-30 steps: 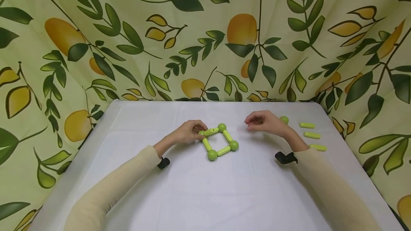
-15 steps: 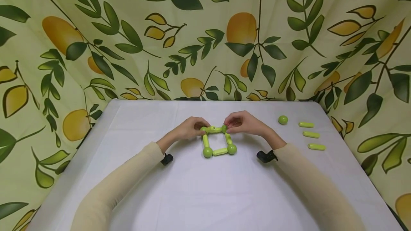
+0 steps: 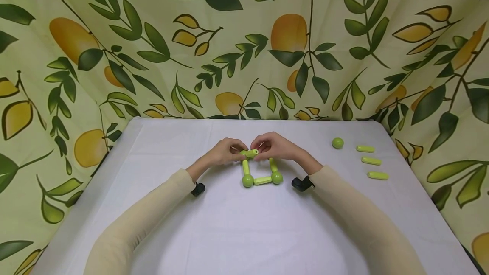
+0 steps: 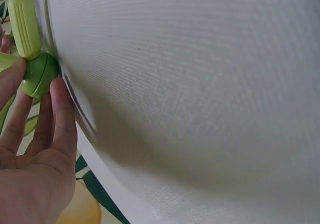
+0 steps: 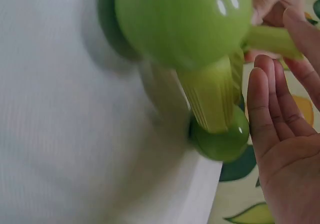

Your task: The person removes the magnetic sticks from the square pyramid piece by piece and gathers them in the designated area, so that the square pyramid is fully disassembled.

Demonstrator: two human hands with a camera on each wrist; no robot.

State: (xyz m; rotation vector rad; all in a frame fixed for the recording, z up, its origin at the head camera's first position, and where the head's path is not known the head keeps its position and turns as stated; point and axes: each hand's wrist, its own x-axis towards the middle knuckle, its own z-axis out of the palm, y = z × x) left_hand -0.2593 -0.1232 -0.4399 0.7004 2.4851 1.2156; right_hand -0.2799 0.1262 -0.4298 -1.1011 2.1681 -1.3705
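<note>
Green square frame [image 3: 262,180], balls at the corners and rods between, sits on the white tabletop [image 3: 229,232] in front of me, both hands at its far side. My left hand [image 3: 222,152] is at the frame's far-left corner, thumb and fingers curled in a pinch on the far-left ball [image 4: 40,76]. My right hand [image 3: 279,147] comes in over the frame's far side: thumb and index look closed on the free end of a raised rod [image 3: 251,153], remaining fingers fairly straight. That rod comes off the far-left ball, lifted clear of the table and tilted, hole visible in its end; it spans the gap between my hands. Far-right ball [image 5: 220,141] is just beside my right fingers, hidden behind that hand in the head view. Near-left ball [image 3: 248,180] and near-right ball [image 3: 276,178] sit at the frame's near corners, neither touched. Loose ball [image 3: 338,143] lies right of the frame, well apart from it; three loose rods [image 3: 371,161] lie farther right again. Leaf-print curtain [image 3: 244,3] hangs beyond the frame.
</note>
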